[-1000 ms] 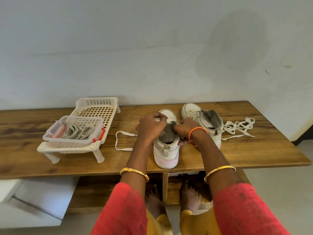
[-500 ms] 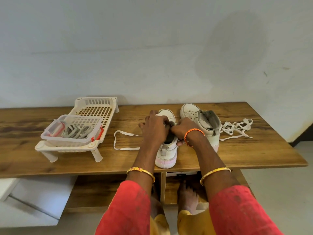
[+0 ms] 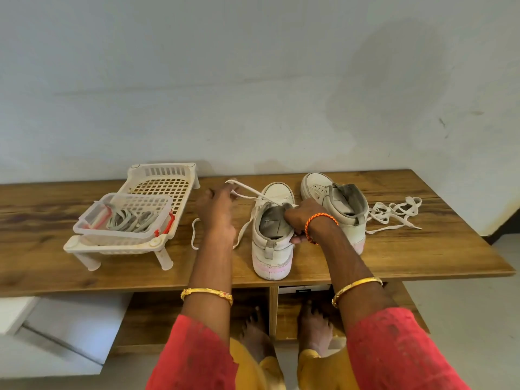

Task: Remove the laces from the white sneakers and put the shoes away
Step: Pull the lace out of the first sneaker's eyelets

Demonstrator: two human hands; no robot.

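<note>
Two white sneakers stand on the wooden table [image 3: 422, 257], heels toward me. My right hand [image 3: 302, 218] grips the collar of the near sneaker [image 3: 271, 249], thumb on its outer side. My left hand [image 3: 218, 213] is off to the left of that shoe and pinches its white lace [image 3: 253, 194], which runs taut from my fingers to the eyelets; the lace's loose end trails on the table below my hand. The second sneaker [image 3: 342, 209] stands to the right with no lace in it. A loose white lace [image 3: 394, 213] lies beside it.
A white plastic rack [image 3: 166, 190] on short legs stands at the left, with a clear lidded box [image 3: 123, 218] holding grey laces on it. A wall rises behind the table. Under the table are wooden compartments and my bare feet [image 3: 281, 336].
My left hand has left the sneaker's tongue and moved up and to the left, drawing the lace out taut. My right hand stays on the shoe's collar.
</note>
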